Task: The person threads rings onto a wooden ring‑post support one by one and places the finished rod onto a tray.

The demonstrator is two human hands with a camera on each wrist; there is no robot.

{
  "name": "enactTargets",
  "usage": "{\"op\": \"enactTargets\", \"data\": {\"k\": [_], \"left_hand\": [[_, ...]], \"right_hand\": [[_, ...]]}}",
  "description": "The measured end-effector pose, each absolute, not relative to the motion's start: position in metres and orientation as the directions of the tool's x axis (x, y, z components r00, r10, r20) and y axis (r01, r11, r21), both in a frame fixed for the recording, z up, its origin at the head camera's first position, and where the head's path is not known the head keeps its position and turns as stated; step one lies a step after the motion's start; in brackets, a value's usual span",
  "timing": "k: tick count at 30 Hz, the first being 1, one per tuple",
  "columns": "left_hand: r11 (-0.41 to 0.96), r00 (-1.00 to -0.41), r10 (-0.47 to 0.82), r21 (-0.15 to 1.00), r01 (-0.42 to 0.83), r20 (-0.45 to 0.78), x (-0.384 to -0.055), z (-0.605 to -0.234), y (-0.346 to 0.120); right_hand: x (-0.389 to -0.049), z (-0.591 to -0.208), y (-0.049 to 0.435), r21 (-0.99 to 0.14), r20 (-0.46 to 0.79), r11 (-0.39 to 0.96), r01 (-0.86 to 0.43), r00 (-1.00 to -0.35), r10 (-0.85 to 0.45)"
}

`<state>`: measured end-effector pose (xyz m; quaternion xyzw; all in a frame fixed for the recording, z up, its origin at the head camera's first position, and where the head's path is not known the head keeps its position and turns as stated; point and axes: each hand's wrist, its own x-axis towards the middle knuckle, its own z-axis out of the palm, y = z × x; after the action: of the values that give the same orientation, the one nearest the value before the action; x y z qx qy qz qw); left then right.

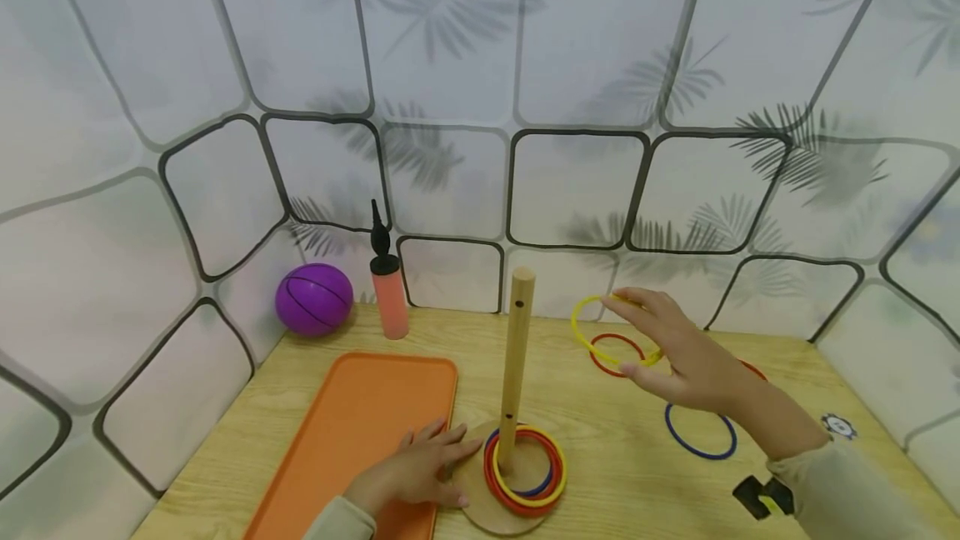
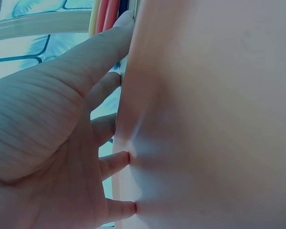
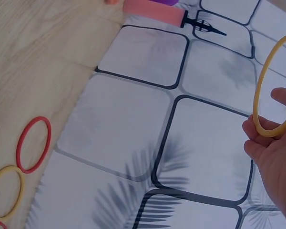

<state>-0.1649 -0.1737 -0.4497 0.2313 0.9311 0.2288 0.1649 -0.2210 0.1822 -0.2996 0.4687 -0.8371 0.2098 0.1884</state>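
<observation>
My right hand [image 1: 675, 352] holds a thin yellow ring [image 1: 574, 325] between thumb and fingers, raised above the table to the right of a wooden pole [image 1: 516, 348]. In the right wrist view, that ring stands tilted in the fingers. The pole rises upright from a round wooden base [image 1: 474, 486]. Around its foot lie several stacked rings [image 1: 551, 503], red, yellow and blue. My left hand [image 1: 420, 469], fingers spread, rests at the base's left edge and over the right rim of an orange tray [image 1: 375, 407]. In the left wrist view, its fingertips [image 2: 117, 161] touch a surface.
On the table right of the pole lie a red ring [image 1: 617, 336] and a blue ring [image 1: 701, 456]. The right wrist view also shows a yellow ring [image 3: 22, 188] there. A purple ball [image 1: 315, 298] and a pink hand pump [image 1: 390, 302] stand by the patterned back wall.
</observation>
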Motion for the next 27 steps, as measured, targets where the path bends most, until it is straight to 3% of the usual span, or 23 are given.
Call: {"op": "enactTargets", "data": {"k": [12, 19, 27], "left_hand": [[0.787, -0.840, 0.505, 0.505, 0.353, -0.199, -0.163, -0.445, -0.172], [0.783, -0.841, 0.506, 0.509, 0.356, -0.191, -0.162, -0.443, -0.172], [0.781, -0.840, 0.504, 0.520, 0.346, -0.199, -0.162, -0.445, -0.172]], "right_hand": [[-0.213, -0.247, 0.175, -0.180, 0.552, 0.417, -0.891, -0.443, -0.707], [-0.213, -0.224, 0.161, -0.100, 0.633, 0.313, -0.945, -0.303, -0.712], [-0.208, -0.210, 0.142, -0.136, 0.606, 0.273, -0.952, -0.298, -0.738]]}}
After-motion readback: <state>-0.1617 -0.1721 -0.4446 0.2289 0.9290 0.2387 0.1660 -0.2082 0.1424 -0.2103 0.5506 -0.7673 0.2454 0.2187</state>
